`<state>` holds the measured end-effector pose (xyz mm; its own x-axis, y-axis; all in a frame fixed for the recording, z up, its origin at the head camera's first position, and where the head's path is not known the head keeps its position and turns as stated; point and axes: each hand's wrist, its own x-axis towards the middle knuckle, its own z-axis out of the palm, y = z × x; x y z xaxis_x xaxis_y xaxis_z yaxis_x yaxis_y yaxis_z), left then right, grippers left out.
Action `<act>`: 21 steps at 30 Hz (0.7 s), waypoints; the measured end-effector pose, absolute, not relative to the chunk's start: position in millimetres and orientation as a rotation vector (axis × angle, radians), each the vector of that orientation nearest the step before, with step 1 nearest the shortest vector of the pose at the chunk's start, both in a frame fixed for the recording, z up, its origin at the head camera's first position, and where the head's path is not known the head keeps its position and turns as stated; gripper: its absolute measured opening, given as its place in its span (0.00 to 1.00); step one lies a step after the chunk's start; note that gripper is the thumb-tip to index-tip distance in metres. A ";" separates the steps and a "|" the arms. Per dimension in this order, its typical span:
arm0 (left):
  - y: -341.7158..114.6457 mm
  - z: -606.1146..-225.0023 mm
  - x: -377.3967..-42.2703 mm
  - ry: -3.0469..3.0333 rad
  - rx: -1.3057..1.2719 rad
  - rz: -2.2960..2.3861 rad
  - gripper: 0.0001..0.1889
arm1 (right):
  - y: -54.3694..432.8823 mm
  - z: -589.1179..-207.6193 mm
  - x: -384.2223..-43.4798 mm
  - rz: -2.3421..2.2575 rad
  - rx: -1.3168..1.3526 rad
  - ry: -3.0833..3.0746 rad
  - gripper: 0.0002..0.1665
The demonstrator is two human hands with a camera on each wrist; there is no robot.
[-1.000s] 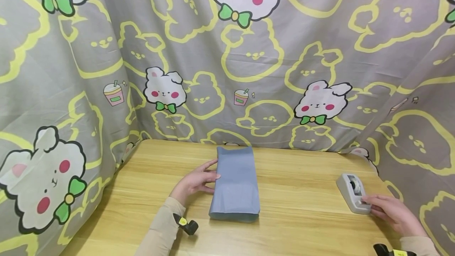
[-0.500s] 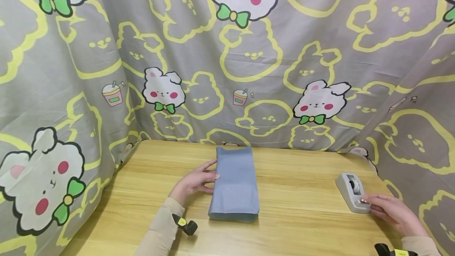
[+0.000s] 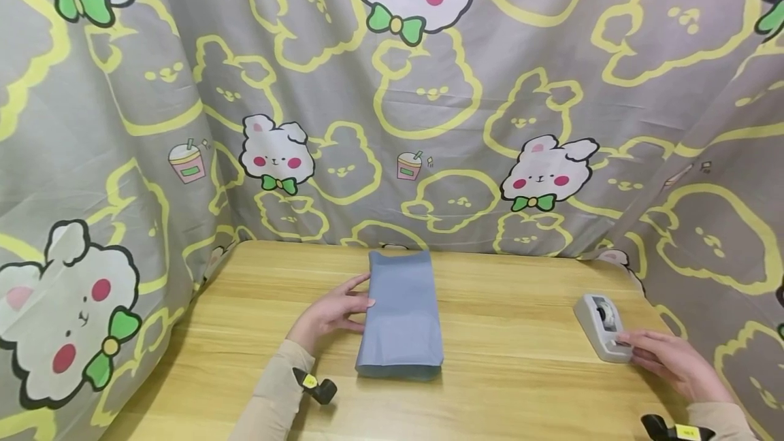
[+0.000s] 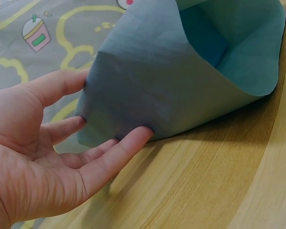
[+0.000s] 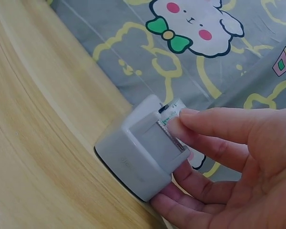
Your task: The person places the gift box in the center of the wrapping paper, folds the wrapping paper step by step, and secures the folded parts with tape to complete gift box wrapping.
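Note:
A grey-blue sheet of paper folded into a flat sleeve (image 3: 401,318) lies mid-table. Its near end gapes, and the left wrist view shows a darker blue surface (image 4: 205,38) inside. My left hand (image 3: 335,308) rests against the sleeve's left side, fingers spread and fingertips touching the paper (image 4: 138,81). On the right stands a light grey tape dispenser (image 3: 591,322). Fingertips of my right hand (image 3: 667,359) pinch the tape end (image 5: 170,119) at its toothed cutter. The lower fingers lie against the dispenser's front end.
A wooden table (image 3: 508,332) holds both things. Behind it and at both sides hangs a grey curtain (image 3: 343,87) with rabbit prints. Each wrist carries a black camera mount (image 3: 315,386) with a yellow label.
The head view has shifted slightly, so everything sits a little further left. Both hands keep their places at the paper sleeve and the tape dispenser.

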<state>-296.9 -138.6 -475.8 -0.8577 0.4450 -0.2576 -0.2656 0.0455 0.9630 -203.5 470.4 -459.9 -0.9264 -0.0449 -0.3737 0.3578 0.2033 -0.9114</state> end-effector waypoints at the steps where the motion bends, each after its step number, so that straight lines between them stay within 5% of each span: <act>1: -139.0 -475.8 -296.8 1.832 0.181 1.865 0.42 | 470.3 -460.0 -203.8 -1.802 0.286 2.142 0.13; 21: -144.1 -475.6 -296.9 1.831 0.162 1.869 0.42 | 479.6 -473.5 -203.6 -1.853 0.098 2.046 0.13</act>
